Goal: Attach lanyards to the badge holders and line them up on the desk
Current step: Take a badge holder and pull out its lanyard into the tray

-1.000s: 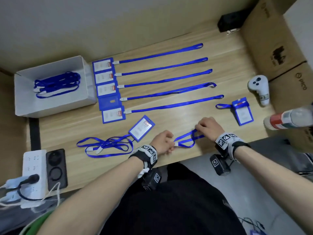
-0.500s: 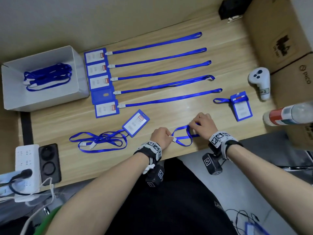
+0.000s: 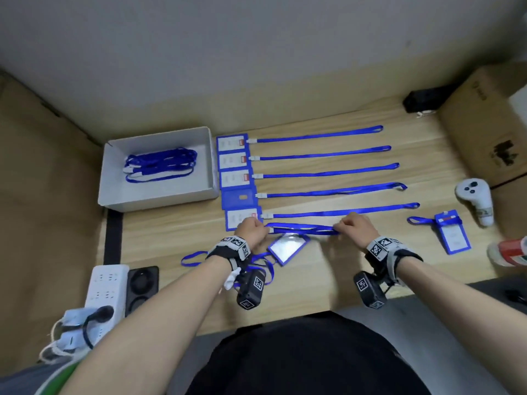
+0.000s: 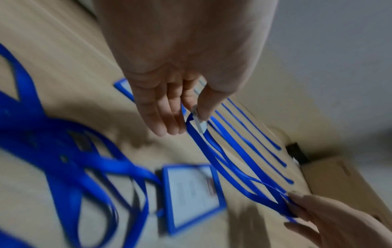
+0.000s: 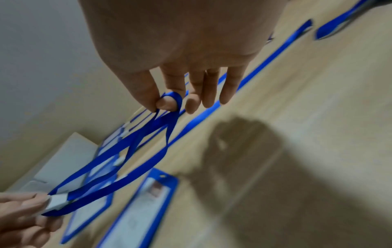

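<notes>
With your left hand (image 3: 252,230) pinching the clip (image 4: 198,123) and right hand (image 3: 355,228) pinching the lanyard (image 3: 302,230), untwist it before clipping the holder (image 3: 287,248).

We found the tray (image 3: 159,195) at the desk's (image 3: 356,269) far left, loose lanyards (image 3: 161,165) in it. Just right of it lay five badge holders (image 3: 234,178) in a column, their straps (image 3: 325,174) running rightward, side by side. Nearer us, the held lanyard (image 3: 302,230) stretched between the left hand (image 3: 252,230) and the right hand (image 3: 355,228), above a loose holder (image 3: 286,248). A tangle of lanyards (image 3: 196,256) lay under the left wrist. Further right sat another holder (image 3: 452,233), a controller (image 3: 474,199) behind it, boxes (image 3: 484,132) beyond. A power strip (image 3: 105,289) lay near left.
</notes>
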`<state>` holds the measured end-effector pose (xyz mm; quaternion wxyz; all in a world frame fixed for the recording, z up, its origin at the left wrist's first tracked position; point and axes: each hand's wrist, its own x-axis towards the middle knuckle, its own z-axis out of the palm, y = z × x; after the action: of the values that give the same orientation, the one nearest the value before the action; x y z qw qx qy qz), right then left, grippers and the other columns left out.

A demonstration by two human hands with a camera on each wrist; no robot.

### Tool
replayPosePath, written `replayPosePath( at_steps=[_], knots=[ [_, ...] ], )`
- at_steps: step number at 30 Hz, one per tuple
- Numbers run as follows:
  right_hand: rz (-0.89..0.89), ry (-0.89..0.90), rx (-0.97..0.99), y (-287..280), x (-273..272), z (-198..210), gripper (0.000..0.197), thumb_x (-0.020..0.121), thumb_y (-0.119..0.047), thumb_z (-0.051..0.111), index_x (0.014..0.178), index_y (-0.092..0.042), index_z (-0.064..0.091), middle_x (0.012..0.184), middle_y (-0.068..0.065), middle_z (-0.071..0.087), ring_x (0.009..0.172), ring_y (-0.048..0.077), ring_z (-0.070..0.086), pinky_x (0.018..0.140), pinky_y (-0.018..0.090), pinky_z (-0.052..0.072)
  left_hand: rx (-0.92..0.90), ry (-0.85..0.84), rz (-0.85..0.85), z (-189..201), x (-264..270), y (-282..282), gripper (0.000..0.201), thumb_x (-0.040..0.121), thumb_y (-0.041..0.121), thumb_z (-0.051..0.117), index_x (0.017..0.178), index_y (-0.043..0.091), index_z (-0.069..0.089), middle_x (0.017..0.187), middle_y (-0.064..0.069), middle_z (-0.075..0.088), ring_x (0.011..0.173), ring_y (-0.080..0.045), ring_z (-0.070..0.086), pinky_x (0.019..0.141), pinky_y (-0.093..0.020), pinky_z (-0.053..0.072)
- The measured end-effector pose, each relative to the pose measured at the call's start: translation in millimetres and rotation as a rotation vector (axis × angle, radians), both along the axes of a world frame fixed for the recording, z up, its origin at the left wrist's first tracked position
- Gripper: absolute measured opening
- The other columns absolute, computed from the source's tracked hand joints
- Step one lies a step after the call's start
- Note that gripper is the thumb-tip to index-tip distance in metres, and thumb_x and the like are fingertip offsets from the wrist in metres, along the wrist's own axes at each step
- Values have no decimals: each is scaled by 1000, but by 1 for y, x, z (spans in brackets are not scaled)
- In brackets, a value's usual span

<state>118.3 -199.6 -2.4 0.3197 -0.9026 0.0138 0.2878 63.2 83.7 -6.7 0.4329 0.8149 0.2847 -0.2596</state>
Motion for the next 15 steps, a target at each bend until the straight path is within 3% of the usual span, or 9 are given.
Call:
replayPosePath(
  at_steps=[2,4,6,8,11,15],
  knots=[
    [-19,-17,44,38,7,14,38,88,-27,65,63,2,62,76,15,55,77,29,54,68,40,39,-7,-32,72,6,3,35,24,87,23,62,66,14,54,73,-10,62,54,-25,57,54,-26,47],
    [-35,-20,85,74,15,21,37,90,-29,65,62,-5,61,73,9,53,73,26,53,66,37,38,-39,-59,167,12,2,71,24,88,22,65,68,11,57,71,-10,62,56,-24,56,58,-29,53],
    [-41,-15,115,107,22,27,39,89,-35,67,62,-8,59,66,5,50,66,22,50,63,35,35,-68,-72,261,17,1,104,14,89,20,66,80,10,62,73,-8,63,61,-20,58,62,-32,56],
    [-32,-11,146,138,28,32,42,86,-41,69,60,-11,57,60,5,50,60,21,50,62,34,37,-86,-105,333,22,1,134,11,90,18,65,94,8,63,71,-4,62,58,-13,59,54,-27,53],
    [-24,-5,237,184,35,40,38,91,-30,67,68,-1,62,60,9,60,58,20,55,58,27,46,-112,-159,440,30,2,175,8,91,15,64,92,11,57,70,-5,62,55,-12,57,47,-24,50],
    [-53,-14,315,244,44,42,29,95,-21,63,77,1,69,67,9,65,59,19,55,54,24,47,-113,-274,580,37,3,227,10,89,13,67,93,10,59,74,-7,63,62,-18,60,52,-28,51]
  ],
)
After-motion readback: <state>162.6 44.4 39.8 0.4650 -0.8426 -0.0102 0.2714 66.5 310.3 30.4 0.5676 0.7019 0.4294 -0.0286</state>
